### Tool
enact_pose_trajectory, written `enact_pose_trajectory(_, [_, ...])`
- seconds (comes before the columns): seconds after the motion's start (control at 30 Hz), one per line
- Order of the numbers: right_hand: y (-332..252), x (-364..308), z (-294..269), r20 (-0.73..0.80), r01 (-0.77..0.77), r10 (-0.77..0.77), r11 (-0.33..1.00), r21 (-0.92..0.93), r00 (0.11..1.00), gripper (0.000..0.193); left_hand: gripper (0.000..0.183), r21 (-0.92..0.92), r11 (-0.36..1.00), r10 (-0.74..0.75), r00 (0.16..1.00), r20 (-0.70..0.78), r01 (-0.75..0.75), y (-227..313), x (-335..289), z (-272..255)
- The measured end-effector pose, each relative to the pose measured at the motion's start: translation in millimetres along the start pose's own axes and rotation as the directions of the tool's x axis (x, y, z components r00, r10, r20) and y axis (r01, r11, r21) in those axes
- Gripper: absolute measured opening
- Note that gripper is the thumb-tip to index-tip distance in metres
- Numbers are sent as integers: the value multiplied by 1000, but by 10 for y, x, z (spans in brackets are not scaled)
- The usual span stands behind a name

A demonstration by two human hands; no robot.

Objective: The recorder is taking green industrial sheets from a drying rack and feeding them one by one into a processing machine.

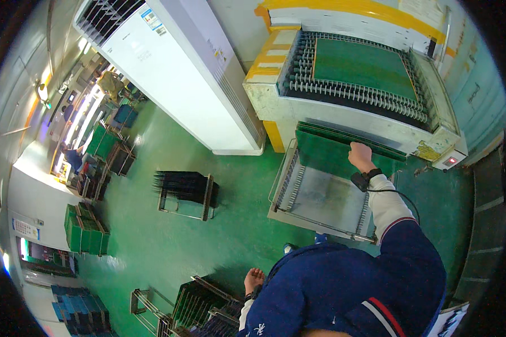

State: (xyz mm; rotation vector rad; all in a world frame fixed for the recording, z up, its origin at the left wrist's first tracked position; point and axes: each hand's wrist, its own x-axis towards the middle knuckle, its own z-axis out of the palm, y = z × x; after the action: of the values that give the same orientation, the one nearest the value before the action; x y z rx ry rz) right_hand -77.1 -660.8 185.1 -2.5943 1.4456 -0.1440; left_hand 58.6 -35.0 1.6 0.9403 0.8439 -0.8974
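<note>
My right hand (361, 156) is closed at the upper edge of a green flat panel (326, 150) that stands upright in a slotted metal rack (284, 188). Several such panels stand close together at the rack's far end. A dark strap with a cable is round my right wrist. My left hand (254, 279) hangs low beside my body, its fingers loosely curled and apart, holding nothing. Beyond the rack, another green panel (362, 64) lies flat on the rollers of a conveyor machine (348, 104).
A tall white air conditioner (180, 78) stands left of the machine. A rack of dark panels (188, 188) is on the green floor (146, 224), with more racks (202, 303) near my left hand. Stacked green panels (86, 230) stand farther left. People work at a distant lit bench.
</note>
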Motion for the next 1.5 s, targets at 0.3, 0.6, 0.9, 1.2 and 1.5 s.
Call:
enact_pose_trajectory(0.3, [50, 26, 80, -69, 17, -17, 1000, 2, 997, 15, 15, -29, 999, 19, 995, 94, -16, -28, -85, 40])
enact_pose_trajectory(0.6, [76, 27, 90, -139, 61, -61, 998, -2, 988, 9, 17, -6, 1000, 18, 1000, -1, -18, -45, -161, 98])
enact_pose_trajectory(0.9, [61, 30, 68, -56, 32, -32, 999, -5, 998, 16, 16, -58, 998, 1, 997, 72, 3, -70, -106, 0])
enact_pose_trajectory(1.2, [98, -76, 7, -85, 146, -139, 986, 83, 987, 18, 18, -72, 997, -31, 992, 125, 40, -108, -60, -58])
enact_pose_trajectory(1.5, [-208, -103, -1338, -197, 191, -192, 981, -24, 962, 19, 14, -129, 983, -68, 920, 385, 127, -127, 230, -98])
